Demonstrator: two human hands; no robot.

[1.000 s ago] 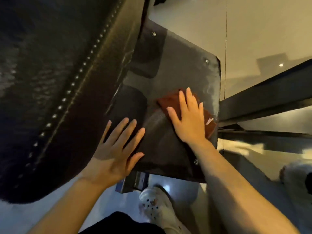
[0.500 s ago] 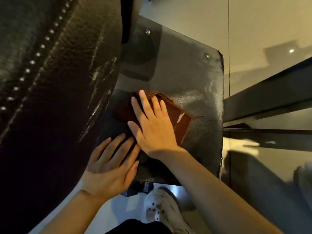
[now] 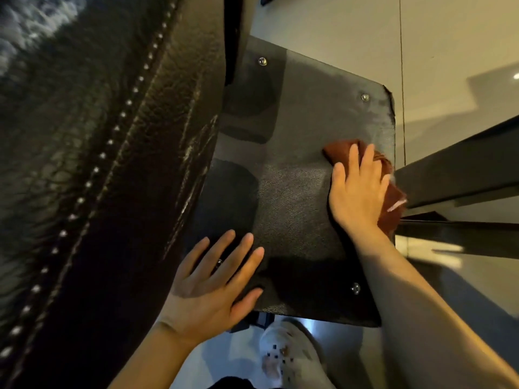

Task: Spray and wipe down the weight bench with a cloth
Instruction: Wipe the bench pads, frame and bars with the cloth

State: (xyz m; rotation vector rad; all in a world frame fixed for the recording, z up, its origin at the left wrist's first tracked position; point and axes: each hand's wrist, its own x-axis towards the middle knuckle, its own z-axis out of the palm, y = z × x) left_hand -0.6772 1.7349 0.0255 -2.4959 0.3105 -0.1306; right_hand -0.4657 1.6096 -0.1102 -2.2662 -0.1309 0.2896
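The bench's black seat pad (image 3: 297, 197), with rivets at its corners, fills the centre of the head view. The studded black back pad (image 3: 106, 153) rises on the left. A rust-brown cloth (image 3: 393, 197) lies at the seat pad's right edge, partly hanging over it. My right hand (image 3: 355, 192) presses flat on the cloth with straight fingers. My left hand (image 3: 216, 279), a ring on one finger, rests flat with spread fingers on the seat pad's near left corner. No spray bottle is in view.
A dark metal frame bar (image 3: 460, 169) runs along the right of the seat pad, with a second bar (image 3: 460, 237) below it. The glossy pale floor (image 3: 337, 32) surrounds the bench. My white shoe (image 3: 292, 355) stands under the pad's near edge.
My right hand has slid the cloth from the seat pad's left middle across to its right edge. My left hand has stayed flat on the near left corner.
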